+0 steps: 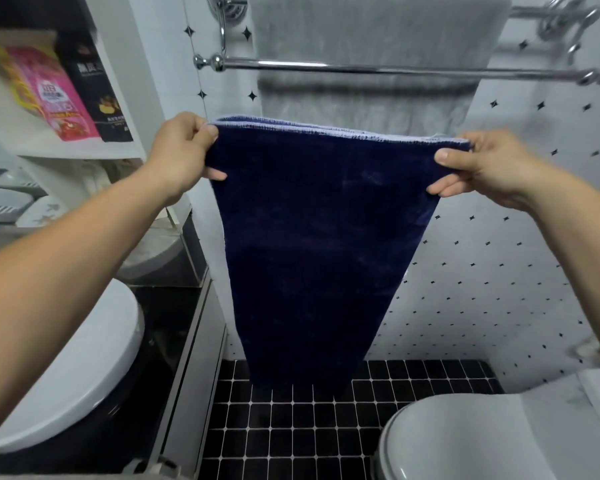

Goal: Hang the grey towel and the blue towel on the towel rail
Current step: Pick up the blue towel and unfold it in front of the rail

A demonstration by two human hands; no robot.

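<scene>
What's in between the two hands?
In the head view, the blue towel stretches between the left hand and right hand, each pinching a top corner.

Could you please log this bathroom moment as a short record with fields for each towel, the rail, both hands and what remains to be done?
grey towel: already draped over the upper part of the towel rack, hanging against the wall
blue towel: held up, stretched by its top edge, below the front rail, not yet hung
towel rail: chrome front bar, bare
left hand: gripping the blue towel's top left corner
right hand: gripping the top right corner
surroundings: toilet at lower right, sink at lower left
remaining: drape the blue towel over the rail
</scene>
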